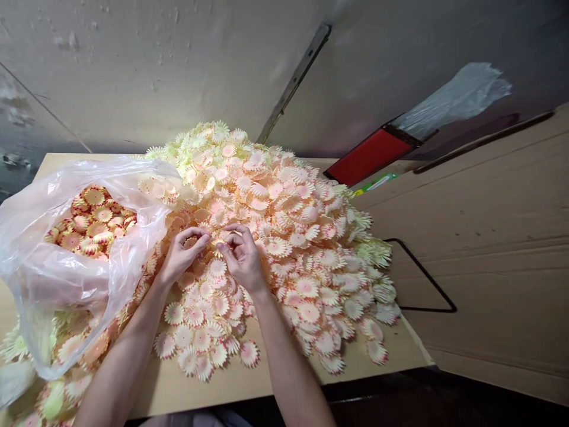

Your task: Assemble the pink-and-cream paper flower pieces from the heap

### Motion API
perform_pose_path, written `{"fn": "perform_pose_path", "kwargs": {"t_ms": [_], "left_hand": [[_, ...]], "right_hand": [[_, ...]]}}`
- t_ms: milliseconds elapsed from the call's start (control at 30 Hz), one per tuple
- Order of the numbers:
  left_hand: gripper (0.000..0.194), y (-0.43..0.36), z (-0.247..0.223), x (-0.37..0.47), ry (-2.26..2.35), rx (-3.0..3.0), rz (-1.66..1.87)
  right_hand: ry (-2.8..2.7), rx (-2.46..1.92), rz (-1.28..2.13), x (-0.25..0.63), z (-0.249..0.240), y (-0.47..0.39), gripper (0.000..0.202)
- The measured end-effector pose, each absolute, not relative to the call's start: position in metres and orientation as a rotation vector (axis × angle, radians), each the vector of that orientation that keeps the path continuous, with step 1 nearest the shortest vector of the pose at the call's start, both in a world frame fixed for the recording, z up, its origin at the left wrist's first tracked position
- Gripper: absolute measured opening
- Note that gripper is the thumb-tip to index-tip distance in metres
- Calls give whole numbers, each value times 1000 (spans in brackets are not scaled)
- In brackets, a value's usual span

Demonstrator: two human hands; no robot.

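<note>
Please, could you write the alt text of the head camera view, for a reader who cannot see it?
A person's left hand and right hand nearly meet over a large heap of pale flower-shaped pieces on a light table. At left, an open translucent bag holds similar pieces with redder edges; at right is brown cardboard.

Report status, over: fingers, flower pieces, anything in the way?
Left fingers, right fingers close together, grip unclear. Flower pieces heaped around. Open plastic bag at left, not blocking fingers.
</note>
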State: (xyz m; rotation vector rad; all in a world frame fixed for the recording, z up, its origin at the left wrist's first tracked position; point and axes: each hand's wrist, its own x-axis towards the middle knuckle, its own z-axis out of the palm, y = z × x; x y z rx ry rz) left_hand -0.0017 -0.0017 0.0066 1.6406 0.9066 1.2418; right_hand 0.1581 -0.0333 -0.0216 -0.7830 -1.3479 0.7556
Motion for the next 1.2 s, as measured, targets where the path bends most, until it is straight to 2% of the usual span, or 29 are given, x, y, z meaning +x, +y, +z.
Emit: {"fn": "perform_pose_path", "kwargs": {"t_ms": [300,567,800,967,1100,1200], "left_hand": [[30,-2,7,-4,787,1709,1105],[34,-3,10,-2,766,1681,1126],[34,1,2,1,850,1556,1328],[46,6,-4,-3,845,1305,1375],[33,2,-1,-2,832,1462,1295],[27,-1,2,-1,821,1558,1261]], "right_hand": [[-1287,-863,686,154,-20,-33,22],[-1254,-850,804,155,-15,-33,47],[-1164,-774,831,159,-19,-34,48],[-1102,-706,752,173,-22,-30,57],[-1214,-765,645,168,-19,-30,59],[-1295,-766,699,159,-18,-31,61]]}}
